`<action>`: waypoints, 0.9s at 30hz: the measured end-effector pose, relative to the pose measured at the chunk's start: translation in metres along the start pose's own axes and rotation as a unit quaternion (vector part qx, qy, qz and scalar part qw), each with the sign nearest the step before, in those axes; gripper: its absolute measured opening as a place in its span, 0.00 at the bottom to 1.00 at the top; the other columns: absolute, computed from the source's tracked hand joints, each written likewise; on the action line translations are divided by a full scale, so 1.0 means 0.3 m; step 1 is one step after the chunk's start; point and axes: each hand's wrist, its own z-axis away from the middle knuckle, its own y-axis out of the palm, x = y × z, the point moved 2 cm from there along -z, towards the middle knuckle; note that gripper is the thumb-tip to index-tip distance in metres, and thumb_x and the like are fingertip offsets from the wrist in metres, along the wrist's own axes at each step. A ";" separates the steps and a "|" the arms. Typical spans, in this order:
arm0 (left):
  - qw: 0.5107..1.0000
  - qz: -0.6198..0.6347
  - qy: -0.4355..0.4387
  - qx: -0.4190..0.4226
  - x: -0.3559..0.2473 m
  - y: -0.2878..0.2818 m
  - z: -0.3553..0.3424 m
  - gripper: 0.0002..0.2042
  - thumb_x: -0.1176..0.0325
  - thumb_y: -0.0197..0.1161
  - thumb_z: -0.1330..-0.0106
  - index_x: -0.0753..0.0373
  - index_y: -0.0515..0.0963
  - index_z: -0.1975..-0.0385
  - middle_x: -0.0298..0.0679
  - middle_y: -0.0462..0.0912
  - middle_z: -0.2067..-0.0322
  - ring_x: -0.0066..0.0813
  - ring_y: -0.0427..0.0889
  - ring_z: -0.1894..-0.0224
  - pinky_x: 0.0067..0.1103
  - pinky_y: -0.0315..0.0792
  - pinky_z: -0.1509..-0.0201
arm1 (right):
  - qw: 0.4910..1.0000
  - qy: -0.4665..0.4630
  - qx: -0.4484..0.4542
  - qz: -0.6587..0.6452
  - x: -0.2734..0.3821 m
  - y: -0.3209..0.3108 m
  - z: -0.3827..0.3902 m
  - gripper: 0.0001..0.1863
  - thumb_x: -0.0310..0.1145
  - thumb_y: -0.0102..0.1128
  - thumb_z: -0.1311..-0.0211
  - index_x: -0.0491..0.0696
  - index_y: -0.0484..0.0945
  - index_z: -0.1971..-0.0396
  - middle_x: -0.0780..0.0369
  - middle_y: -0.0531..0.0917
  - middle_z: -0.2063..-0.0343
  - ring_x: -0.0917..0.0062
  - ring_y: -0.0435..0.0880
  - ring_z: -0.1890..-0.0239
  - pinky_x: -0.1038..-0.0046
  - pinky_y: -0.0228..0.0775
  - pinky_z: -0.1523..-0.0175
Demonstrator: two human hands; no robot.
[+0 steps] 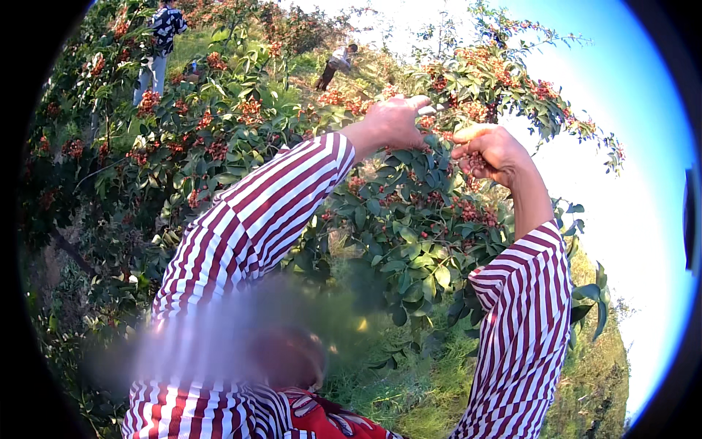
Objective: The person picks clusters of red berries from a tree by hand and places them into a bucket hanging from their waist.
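Note:
Both my arms, in maroon-and-white striped sleeves, reach up into a leafy shrub (409, 241) with clusters of small red berries. My right hand (501, 150) is curled closed around a handful of pinkish-red berries (477, 162), its thumb and forefinger pointing toward the other hand. Just left of it, my left hand (393, 123) is bent over at the branch tips, fingers closed among leaves and berries. Something pale shows at its fingertips, too small to name. A gap separates the two hands. More red berry clusters (472, 212) hang below my right hand.
Berry-laden branches (504, 69) stretch to the upper right against bright sky. A person (162, 51) in a patterned top stands at the upper left; another person (338, 64) leans farther up the slope. Red patterned cloth (333, 418) lies low at my front. A blur covers the lower left.

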 end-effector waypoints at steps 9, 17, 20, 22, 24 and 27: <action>0.952 0.292 -0.046 0.077 0.112 0.111 -0.265 0.11 0.67 0.67 0.54 0.68 0.78 0.76 0.37 0.75 0.87 0.21 0.71 0.86 0.21 0.66 0.82 | 0.870 -0.230 -0.107 0.422 -0.009 0.136 -0.030 0.10 0.26 0.56 0.55 0.44 0.75 0.69 0.54 0.78 0.76 0.65 0.78 0.72 0.67 0.71 0.64; 0.931 0.308 -0.106 0.166 0.188 0.190 -0.335 0.11 0.61 0.56 0.45 0.62 0.79 0.75 0.34 0.79 0.81 0.21 0.77 0.82 0.19 0.73 0.76 | 0.734 -0.290 -0.217 0.575 -0.043 0.248 -0.160 0.07 0.34 0.47 0.45 0.52 0.74 0.68 0.57 0.77 0.78 0.62 0.78 0.71 0.62 0.69 0.66; 0.983 -0.015 0.146 0.109 0.206 0.213 -0.329 0.06 0.69 0.56 0.49 0.57 0.80 0.75 0.35 0.80 0.76 0.23 0.80 0.74 0.19 0.74 0.70 | 0.759 -0.263 -0.221 0.553 -0.038 0.219 -0.184 0.06 0.35 0.50 0.47 0.51 0.73 0.71 0.57 0.77 0.78 0.62 0.78 0.71 0.61 0.69 0.66; 0.971 0.188 0.137 0.049 0.238 0.239 -0.311 0.06 0.72 0.57 0.53 0.58 0.80 0.76 0.37 0.80 0.77 0.24 0.80 0.74 0.19 0.74 0.71 | 0.810 -0.244 -0.227 0.483 -0.038 0.195 -0.200 0.08 0.35 0.53 0.49 0.48 0.73 0.72 0.54 0.77 0.78 0.59 0.77 0.72 0.61 0.68 0.66; 0.944 0.315 0.016 0.094 0.248 0.279 -0.314 0.06 0.73 0.56 0.53 0.58 0.80 0.77 0.37 0.80 0.77 0.24 0.80 0.76 0.19 0.74 0.72 | 0.857 -0.235 -0.256 0.380 -0.042 0.173 -0.217 0.09 0.35 0.54 0.51 0.46 0.72 0.73 0.53 0.77 0.77 0.58 0.77 0.72 0.62 0.67 0.66; 0.913 0.373 -0.142 0.080 0.243 0.304 -0.316 0.06 0.74 0.56 0.52 0.58 0.80 0.80 0.35 0.81 0.78 0.24 0.79 0.79 0.19 0.74 0.75 | 0.896 -0.163 -0.302 0.281 -0.068 0.131 -0.253 0.12 0.38 0.56 0.56 0.43 0.72 0.81 0.54 0.76 0.82 0.62 0.76 0.77 0.67 0.67 0.68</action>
